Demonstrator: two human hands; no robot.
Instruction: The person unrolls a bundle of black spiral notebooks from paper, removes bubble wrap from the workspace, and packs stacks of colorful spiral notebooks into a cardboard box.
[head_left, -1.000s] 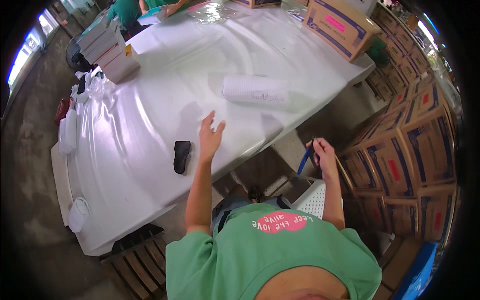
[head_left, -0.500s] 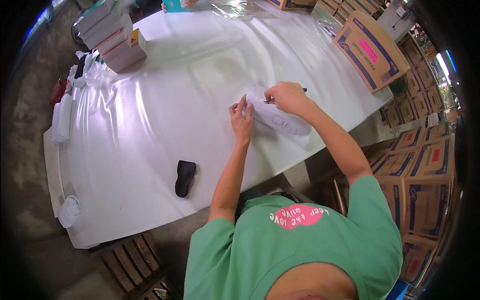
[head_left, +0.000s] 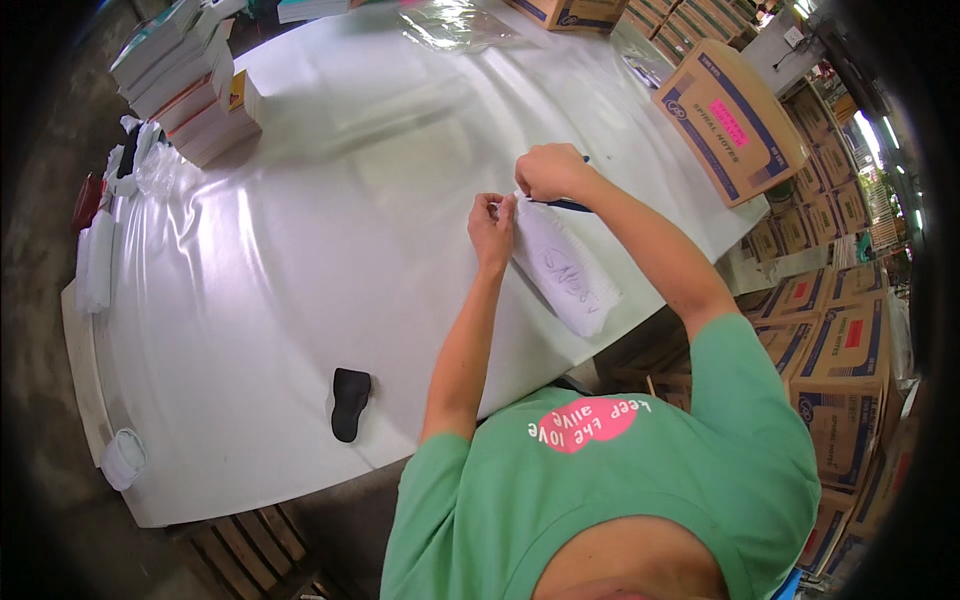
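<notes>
A white padded packet (head_left: 566, 268) with dark handwriting lies slantwise on the white-covered table (head_left: 290, 260). At its far end, my left hand (head_left: 491, 228) pinches the edge between thumb and curled fingers. My right hand (head_left: 552, 172) is closed right beside that end, its fingertips nearly meeting my left hand's. A slim dark blue tool (head_left: 570, 206) shows under my right wrist, and a bit of dark blue pokes out above the hand; I cannot tell its exact kind. Nearer me on the left lies a black curved object (head_left: 350, 404), apart from both hands.
Stacked books (head_left: 195, 95) stand at the far left, near crumpled clear plastic (head_left: 160, 170). A white roll (head_left: 124, 459) sits at the left corner. A cardboard carton (head_left: 730, 122) occupies the right edge, with more cartons (head_left: 840, 350) stacked beyond. Clear plastic sheeting (head_left: 455, 25) lies at the back.
My right hand has moved left, close to my left hand at the packet's end. My left fingers have curled onto the edge, and the packet has turned more lengthwise toward me. The view has shifted.
</notes>
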